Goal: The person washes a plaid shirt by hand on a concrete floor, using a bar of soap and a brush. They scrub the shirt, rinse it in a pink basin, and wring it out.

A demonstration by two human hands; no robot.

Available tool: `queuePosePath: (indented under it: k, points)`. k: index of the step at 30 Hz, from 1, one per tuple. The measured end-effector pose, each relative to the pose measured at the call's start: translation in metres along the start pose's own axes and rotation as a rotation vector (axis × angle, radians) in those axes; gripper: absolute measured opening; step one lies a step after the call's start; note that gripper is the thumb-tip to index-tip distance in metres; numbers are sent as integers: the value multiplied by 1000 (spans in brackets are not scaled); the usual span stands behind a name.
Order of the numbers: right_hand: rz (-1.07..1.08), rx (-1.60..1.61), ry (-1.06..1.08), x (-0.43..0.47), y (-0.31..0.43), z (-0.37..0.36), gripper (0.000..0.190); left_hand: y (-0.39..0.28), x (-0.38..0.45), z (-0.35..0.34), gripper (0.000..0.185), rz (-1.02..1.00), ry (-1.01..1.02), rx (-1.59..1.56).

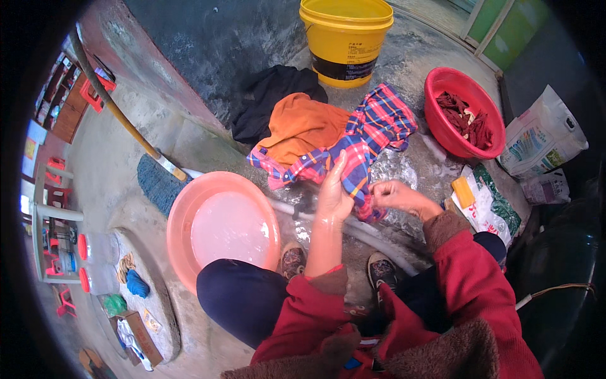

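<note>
A pink and blue plaid shirt is held up in front of me, over the wet floor. My left hand grips its near part, thumb pointing up. At the shirt's lower right edge, my right hand pinches the cloth with bent fingers. Behind and partly against the shirt lies an orange garment, with a black garment beyond it. To the left stands a pink plastic basin of cloudy water. A red basin with dark red clothes is at the right.
A yellow bucket stands at the back. On the right are a yellow soap bar on a plastic bag and a white bag. A blue mop lies left; a pipe crosses the floor near my shoes.
</note>
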State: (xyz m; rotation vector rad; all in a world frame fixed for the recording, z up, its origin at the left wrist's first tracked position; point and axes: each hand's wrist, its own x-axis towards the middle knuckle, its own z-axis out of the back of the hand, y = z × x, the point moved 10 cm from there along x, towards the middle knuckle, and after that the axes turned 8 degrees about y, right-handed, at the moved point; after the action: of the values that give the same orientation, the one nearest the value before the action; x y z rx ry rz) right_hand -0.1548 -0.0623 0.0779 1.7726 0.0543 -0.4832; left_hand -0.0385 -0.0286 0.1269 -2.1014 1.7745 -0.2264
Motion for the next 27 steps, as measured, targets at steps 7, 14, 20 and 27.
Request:
queuePosePath:
  k: [7, 14, 20, 27]
  points:
    - [38, 164, -34, 4, 20, -47, 84, 9, -3, 16, 27, 120, 2, -107]
    - [149, -6, -57, 4, 25, -32, 43, 12, -3, 1, 38, 113, 150, -298]
    - [194, 350, -395, -26, 40, 35, 32, -12, 6, 42, 43, -93, 21, -268]
    - [591, 106, -441, -37, 116, -12, 48, 48, 6, 73, 40, 91, -173, -294]
